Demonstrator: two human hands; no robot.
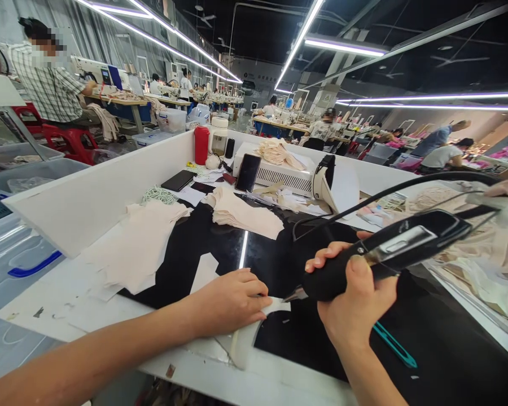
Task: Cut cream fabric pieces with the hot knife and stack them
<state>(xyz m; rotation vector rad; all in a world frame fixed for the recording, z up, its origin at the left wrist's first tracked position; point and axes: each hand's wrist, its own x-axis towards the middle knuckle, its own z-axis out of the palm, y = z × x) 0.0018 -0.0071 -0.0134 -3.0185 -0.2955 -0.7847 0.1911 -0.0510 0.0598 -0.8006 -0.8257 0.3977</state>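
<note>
My right hand (355, 293) is closed around a black corded hand tool (402, 242) whose metal tip (294, 294) points left at a small pale fabric piece (275, 307) on the black glossy work surface (322, 338). My left hand (232, 299) lies on that piece with its fingers curled down, pressing it just left of the tip. The tool's black cable (406, 189) loops up and to the right.
Stacks of beige fabric pieces (241, 211) (139, 242) lie behind my hands, with a white machine (288, 172), phones (248, 172), a red bottle (201, 145) and a white partition wall (93, 192). A teal tool (395, 345) lies at right. Other workers sit at distant tables.
</note>
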